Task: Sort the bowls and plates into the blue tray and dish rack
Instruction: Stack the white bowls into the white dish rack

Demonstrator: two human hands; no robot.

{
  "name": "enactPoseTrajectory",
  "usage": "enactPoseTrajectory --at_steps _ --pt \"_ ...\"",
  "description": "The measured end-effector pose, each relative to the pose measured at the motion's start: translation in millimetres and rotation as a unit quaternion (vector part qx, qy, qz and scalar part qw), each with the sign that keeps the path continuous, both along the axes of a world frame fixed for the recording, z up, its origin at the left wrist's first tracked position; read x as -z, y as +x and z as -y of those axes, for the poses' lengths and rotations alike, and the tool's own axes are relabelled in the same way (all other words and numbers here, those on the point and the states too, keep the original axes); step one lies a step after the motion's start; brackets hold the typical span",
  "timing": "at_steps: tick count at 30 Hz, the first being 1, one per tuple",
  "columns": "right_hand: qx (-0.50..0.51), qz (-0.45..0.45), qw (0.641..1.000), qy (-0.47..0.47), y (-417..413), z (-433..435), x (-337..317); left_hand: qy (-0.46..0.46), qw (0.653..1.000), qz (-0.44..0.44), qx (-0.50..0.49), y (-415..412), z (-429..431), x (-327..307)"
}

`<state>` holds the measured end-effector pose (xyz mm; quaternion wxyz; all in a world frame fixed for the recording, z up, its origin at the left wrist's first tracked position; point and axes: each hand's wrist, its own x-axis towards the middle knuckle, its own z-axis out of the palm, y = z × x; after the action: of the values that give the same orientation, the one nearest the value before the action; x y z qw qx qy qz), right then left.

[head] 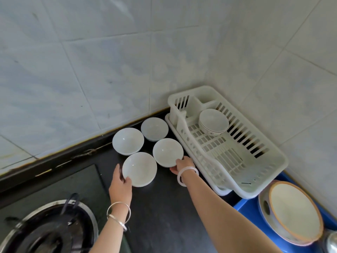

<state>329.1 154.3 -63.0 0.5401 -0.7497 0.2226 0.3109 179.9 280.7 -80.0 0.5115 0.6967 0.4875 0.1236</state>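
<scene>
Several white bowls stand together on the dark counter. My left hand grips the rim of the nearest bowl. My right hand holds the near edge of the bowl beside the dish rack. Two more bowls sit behind them by the wall. The white dish rack stands in the corner with one bowl lying tilted inside it. At lower right, the blue tray carries stacked plates with an orange rim.
A gas burner occupies the lower left on the cooktop. Tiled walls close off the back and the right side. A metal object shows at the bottom right corner.
</scene>
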Motion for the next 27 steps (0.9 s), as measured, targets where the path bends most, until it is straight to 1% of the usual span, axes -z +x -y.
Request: enactPoseTrajectory --at_steps 2,4,6,10,12,15,18,21,24,27 --pt "0.016 0.004 1.000 0.002 1 0 -2 -0.037 0.999 0.017 -0.009 -2 0 2" --pt "0.021 0.013 1.000 0.012 1 1 -9 -0.052 0.998 0.030 -0.006 -4 -2 3" --pt "0.014 0.041 0.999 0.021 1 3 -19 -0.065 0.997 0.039 -0.001 -6 -4 3" --pt "-0.070 0.095 0.993 0.027 -6 0 -45 -0.088 0.994 0.057 0.001 -7 -6 6" --pt "-0.110 0.108 0.988 0.006 -13 -7 -51 -0.107 0.992 0.073 -0.003 -7 -7 7" --pt "-0.149 0.099 0.983 -0.039 -23 -17 -51 -0.123 0.990 0.075 0.003 -7 -9 7" --pt "-0.195 0.095 0.970 -0.105 -32 -24 -49 -0.196 0.974 0.111 -0.035 -4 -12 4" --pt "-0.233 0.111 0.953 -0.156 -41 -30 -49 -0.226 0.965 0.123 -0.049 -3 -15 1" --pt "-0.242 0.114 0.948 -0.173 -44 -34 -47 -0.219 0.968 0.111 -0.055 -4 -14 -1" --pt "-0.254 0.114 0.943 -0.183 -41 -36 -43 -0.195 0.976 0.093 -0.033 -5 -13 -1"
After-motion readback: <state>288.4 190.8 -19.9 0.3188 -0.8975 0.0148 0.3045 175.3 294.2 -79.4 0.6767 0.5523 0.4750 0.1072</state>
